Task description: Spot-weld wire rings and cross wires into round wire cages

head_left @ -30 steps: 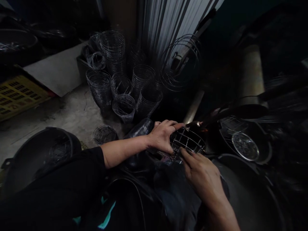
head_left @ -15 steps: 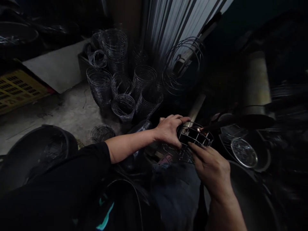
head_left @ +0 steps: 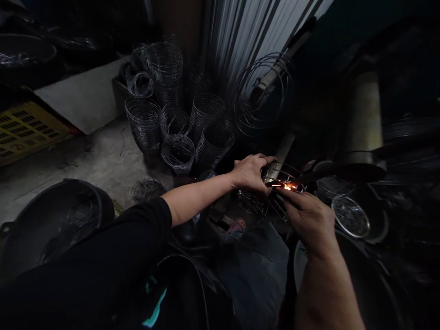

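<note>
A small round wire basket (head_left: 271, 192) sits tilted under a dark welding arm (head_left: 330, 172). My left hand (head_left: 250, 172) is closed over its far left rim. From the near right side my right hand (head_left: 305, 215) grips the same basket, fingers pinched at its rim. A small orange spark (head_left: 287, 186) glows on the rim between the two hands. The lower part of the basket is in shadow.
Stacks of wire cylinders (head_left: 178, 123) stand on the concrete floor behind. A black tub (head_left: 51, 220) holding wire pieces sits at the left, a yellow crate (head_left: 24, 133) beyond it. A shiny round disc (head_left: 350, 215) lies in a dark basin at the right.
Both hands have lifted and turned the wire basket up toward the welding arm. A spark now glows on its rim. The view has shifted slightly.
</note>
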Tool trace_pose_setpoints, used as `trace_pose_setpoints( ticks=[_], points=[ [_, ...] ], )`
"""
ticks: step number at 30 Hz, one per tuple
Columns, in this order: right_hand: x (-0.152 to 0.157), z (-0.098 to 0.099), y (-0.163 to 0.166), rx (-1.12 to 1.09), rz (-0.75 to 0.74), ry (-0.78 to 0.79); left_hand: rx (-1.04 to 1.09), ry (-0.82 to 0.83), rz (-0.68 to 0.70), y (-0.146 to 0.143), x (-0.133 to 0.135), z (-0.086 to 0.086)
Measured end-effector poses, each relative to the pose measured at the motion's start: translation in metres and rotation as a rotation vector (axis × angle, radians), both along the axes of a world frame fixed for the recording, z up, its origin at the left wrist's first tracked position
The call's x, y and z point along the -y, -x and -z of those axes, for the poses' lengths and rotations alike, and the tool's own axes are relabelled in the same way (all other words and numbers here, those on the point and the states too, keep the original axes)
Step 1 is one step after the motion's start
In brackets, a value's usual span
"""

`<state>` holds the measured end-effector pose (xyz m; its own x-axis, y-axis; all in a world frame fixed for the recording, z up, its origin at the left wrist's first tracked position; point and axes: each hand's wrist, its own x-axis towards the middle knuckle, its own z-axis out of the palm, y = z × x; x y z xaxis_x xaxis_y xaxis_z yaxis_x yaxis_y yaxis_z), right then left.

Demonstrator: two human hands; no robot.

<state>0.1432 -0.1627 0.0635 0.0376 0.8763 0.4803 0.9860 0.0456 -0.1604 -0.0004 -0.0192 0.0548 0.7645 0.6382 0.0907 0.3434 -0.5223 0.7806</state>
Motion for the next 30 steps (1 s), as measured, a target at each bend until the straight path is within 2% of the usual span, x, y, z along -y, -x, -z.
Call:
trace_pose_setpoints(
  ticks=[4, 10, 13, 15, 18, 20, 22, 24, 27, 30],
  points=[
    [0.004, -0.006, 0.001, -0.210, 0.045, 0.022, 0.006, -0.003, 0.014, -0.005, -0.005, 0.000],
    [0.031, -0.013, 0.023, -0.854, 0.297, -0.157, -0.030, 0.051, -0.049, -0.017, -0.014, -0.004],
    [0.040, -0.003, 0.028, -1.086, 0.316, -0.027, -0.034, 0.074, -0.042, -0.018, -0.023, 0.000],
    [0.048, 0.006, 0.029, -1.175, 0.299, 0.117, 0.058, 0.079, -0.015, -0.012, -0.027, 0.013],
    [0.059, 0.015, 0.031, -1.152, 0.217, 0.291, 0.248, 0.216, -0.021, 0.001, -0.028, 0.046],
    [0.063, 0.014, 0.037, -1.032, 0.136, 0.348, 0.319, 0.435, -0.042, 0.009, -0.025, 0.067],
    [0.064, 0.008, 0.046, -0.878, 0.033, 0.338, 0.352, 0.609, -0.074, 0.014, -0.020, 0.079],
    [0.064, -0.002, 0.058, -0.737, -0.077, 0.282, 0.369, 0.602, -0.135, 0.021, -0.013, 0.077],
    [0.063, -0.022, 0.073, -0.643, -0.203, 0.245, 0.340, 0.349, -0.166, 0.039, 0.002, 0.057],
    [0.064, -0.040, 0.081, -0.721, -0.249, 0.377, 0.262, 0.135, -0.081, 0.062, 0.022, 0.035]
  ],
)
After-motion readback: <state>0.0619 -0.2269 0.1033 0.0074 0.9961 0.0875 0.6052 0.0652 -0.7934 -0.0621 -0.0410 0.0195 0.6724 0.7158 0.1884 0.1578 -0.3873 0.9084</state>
